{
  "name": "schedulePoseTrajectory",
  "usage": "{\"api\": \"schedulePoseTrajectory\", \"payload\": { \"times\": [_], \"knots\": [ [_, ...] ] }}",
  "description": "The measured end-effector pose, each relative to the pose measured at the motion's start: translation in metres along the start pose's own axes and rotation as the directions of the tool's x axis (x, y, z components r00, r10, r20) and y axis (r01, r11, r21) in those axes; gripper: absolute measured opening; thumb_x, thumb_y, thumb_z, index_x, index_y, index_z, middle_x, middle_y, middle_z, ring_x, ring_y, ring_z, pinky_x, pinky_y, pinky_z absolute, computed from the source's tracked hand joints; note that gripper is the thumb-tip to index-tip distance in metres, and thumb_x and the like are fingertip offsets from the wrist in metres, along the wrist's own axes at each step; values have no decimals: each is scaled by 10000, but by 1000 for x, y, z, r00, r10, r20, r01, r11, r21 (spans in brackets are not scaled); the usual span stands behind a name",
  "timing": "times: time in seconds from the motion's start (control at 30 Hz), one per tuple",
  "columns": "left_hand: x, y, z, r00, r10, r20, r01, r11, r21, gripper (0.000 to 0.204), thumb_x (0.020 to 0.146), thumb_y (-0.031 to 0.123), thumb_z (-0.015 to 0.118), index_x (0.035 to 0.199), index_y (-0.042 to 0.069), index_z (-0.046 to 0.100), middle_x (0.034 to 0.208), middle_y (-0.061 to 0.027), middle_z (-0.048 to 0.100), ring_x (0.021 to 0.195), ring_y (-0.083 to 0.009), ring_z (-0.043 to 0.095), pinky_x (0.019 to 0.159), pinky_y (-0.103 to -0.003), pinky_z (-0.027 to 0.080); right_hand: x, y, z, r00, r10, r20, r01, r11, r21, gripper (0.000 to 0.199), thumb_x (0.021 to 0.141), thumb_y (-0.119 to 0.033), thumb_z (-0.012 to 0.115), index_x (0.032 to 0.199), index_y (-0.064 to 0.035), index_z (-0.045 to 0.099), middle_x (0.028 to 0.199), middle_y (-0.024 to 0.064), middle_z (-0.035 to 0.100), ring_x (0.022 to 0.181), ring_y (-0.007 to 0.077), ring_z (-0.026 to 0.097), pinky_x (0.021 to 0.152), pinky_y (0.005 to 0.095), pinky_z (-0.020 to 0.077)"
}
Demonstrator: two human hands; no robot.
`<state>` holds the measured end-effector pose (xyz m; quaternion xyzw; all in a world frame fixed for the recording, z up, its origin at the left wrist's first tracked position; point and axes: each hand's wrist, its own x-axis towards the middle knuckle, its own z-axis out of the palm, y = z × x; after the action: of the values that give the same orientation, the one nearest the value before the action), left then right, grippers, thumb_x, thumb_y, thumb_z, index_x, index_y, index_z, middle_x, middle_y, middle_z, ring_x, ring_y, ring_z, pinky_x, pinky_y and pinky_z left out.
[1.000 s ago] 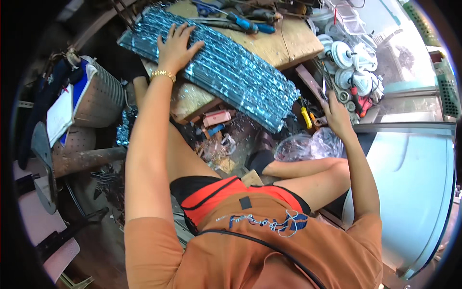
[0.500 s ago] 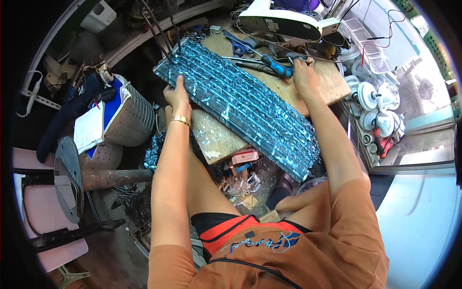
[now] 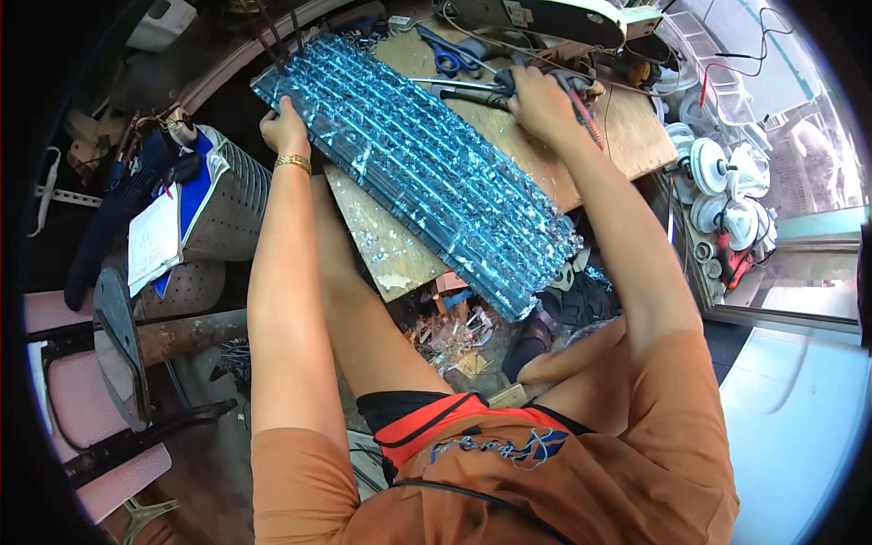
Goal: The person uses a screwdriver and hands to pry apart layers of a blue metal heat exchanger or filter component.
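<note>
A long finned heat exchanger coil [image 3: 409, 173], shiny blue-silver with torn, crumpled fins, slants across the workbench board [image 3: 381, 259]. Its near right end juts out past the board's edge. My left hand [image 3: 288, 130] grips the coil's edge near the far left end, thumb on top and fingers underneath. Beyond the coil, my right hand [image 3: 543, 102] is down among tools, its fingers curled; my palm hides what lies under them. A long metal rod [image 3: 445, 83] runs left from there. Blue-handled scissors [image 3: 449, 56] lie close by, and a red-striped handle [image 3: 586, 116] shows beside my wrist.
White plastic fan parts [image 3: 713, 173] and a red-handled tool [image 3: 732, 262] sit at the right. Left stands a perforated metal drum [image 3: 232, 191] with papers [image 3: 156, 236] on it, near a rusty pipe with a flange [image 3: 195, 334]. Scraps [image 3: 459, 336] litter the floor between my legs.
My right hand has shifted onto the spot where the blue-handled screwdriver lay, now covering it. The whole scene has shifted slightly in view; my left hand keeps its grip on the coil.
</note>
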<state>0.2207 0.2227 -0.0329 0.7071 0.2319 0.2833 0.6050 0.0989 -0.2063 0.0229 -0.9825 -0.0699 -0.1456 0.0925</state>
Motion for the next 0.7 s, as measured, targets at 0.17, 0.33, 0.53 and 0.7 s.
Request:
{"api": "schedulePoseTrajectory", "payload": {
  "times": [0.17, 0.33, 0.53, 0.7],
  "knots": [
    [-70, 1, 2, 897, 391, -206, -308, 887, 343, 643, 848, 419, 843, 1305, 22, 623, 1275, -198, 617, 1332, -403, 499, 1182, -497, 328, -95, 23, -52, 996, -74, -54, 88, 932, 351, 541, 949, -193, 643, 1465, -79, 526, 1244, 235, 687, 1121, 386, 678, 965, 499, 538],
    [-143, 74, -30, 56, 804, 592, -922, 269, -278, 927, 802, 672, 811, 1482, 103, 542, 1498, -137, 533, 1440, -347, 454, 1230, -510, 306, -257, -23, -177, 897, 111, 428, -360, 745, 561, 591, 940, -91, 611, 1522, -28, 530, 1326, 167, 690, 1211, 261, 645, 1059, 397, 467],
    [-193, 90, -19, -443, 389, 808, -848, 111, -519, 1282, 635, 955, 641, 1616, 160, 417, 1702, -85, 376, 1604, -336, 271, 1297, -581, 181, -354, -64, -204, 838, 173, 517, -477, 692, 542, 571, 872, -14, 641, 1441, 13, 615, 1105, 170, 704, 1007, 290, 664, 942, 383, 499],
    [-201, 79, -5, -568, 274, 776, -778, 130, -615, 1330, 607, 955, 641, 1647, 169, 374, 1728, -74, 336, 1616, -308, 250, 1294, -626, 136, -351, -76, -204, 861, 146, 486, -432, 715, 550, 549, 854, 30, 657, 1403, 18, 651, 935, 159, 652, 827, 270, 622, 774, 374, 495]
  ]
}}
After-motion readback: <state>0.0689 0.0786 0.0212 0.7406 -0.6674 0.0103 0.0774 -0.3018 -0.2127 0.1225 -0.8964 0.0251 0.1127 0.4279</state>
